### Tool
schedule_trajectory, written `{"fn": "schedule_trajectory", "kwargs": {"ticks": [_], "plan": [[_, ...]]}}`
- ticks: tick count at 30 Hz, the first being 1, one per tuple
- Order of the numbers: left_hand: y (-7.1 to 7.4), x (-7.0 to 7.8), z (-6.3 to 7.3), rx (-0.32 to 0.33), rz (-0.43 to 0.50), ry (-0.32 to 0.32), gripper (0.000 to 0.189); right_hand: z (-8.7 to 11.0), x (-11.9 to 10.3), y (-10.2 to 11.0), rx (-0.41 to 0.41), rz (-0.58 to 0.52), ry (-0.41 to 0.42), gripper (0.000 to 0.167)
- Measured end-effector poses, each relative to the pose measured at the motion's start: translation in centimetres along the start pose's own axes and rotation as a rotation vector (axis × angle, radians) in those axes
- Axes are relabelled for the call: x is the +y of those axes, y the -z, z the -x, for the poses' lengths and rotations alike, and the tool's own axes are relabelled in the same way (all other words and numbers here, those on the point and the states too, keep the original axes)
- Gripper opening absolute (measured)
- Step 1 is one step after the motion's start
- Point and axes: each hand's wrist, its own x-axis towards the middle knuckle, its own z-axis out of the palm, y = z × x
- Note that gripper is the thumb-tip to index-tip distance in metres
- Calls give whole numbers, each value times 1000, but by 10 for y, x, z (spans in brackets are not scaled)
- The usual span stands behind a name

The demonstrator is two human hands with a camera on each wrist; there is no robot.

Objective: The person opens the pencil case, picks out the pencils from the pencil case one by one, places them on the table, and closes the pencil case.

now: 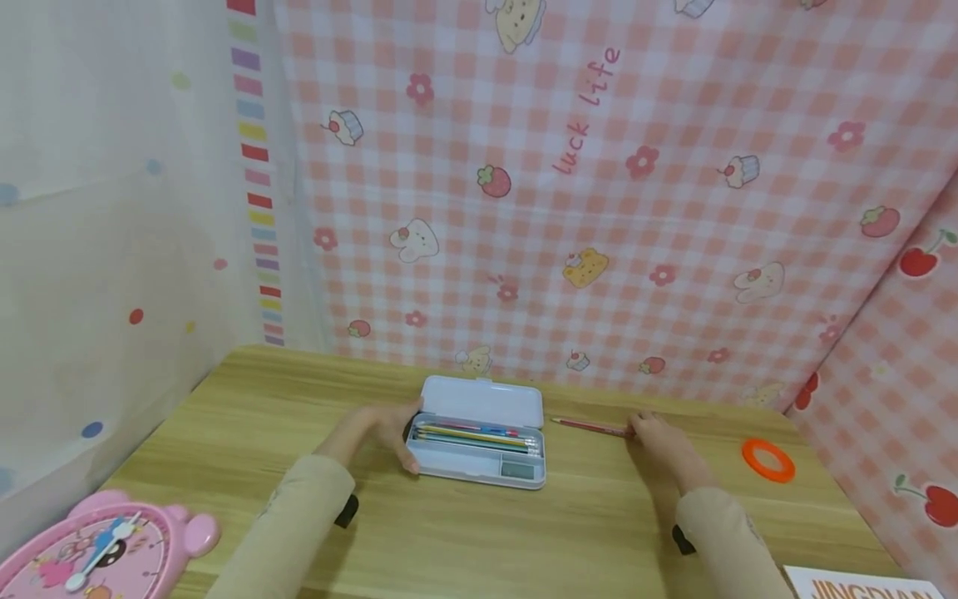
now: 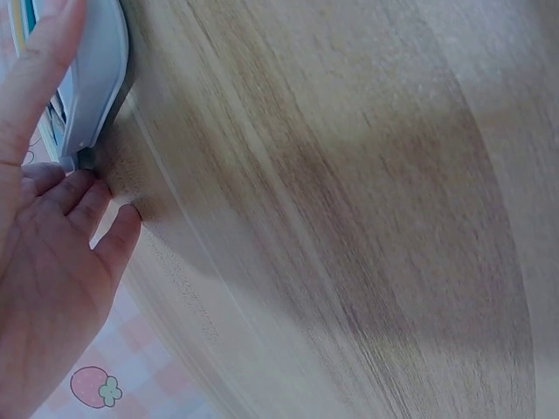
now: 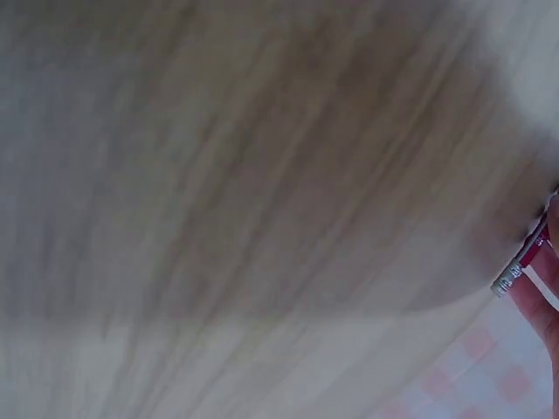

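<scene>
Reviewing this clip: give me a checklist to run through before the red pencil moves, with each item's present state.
1. Lid open: ok, tipped back behind the pencil case.
2. Left grip on the case: ok, thumb and fingers at its left end.
3. Right grip on the red pencil: ok, fingers pinch its right end.
4. Pencil lifted off the tabletop: cannot tell.
5. Bare space in the case: ok, left of the grey-green block.
</scene>
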Motion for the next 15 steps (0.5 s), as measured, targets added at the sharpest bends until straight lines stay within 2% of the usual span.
{"fn": "schedule_trajectory", "kwargs": {"ticks": [6,10,14,15], "plan": [[1,1,0,-2,25,-16,118,-2,0,-3,78,-7,4,7],[2,1,-1,-4,40,-4,119,-2,-1,-3,111,0,10,8],[2,2,-1,-8,66,8,121,-1,-2,-1,80,-15,1,9],[2,2,-1,-9,68,9,121,-2,-3,0,42,-90,-43,8]]}}
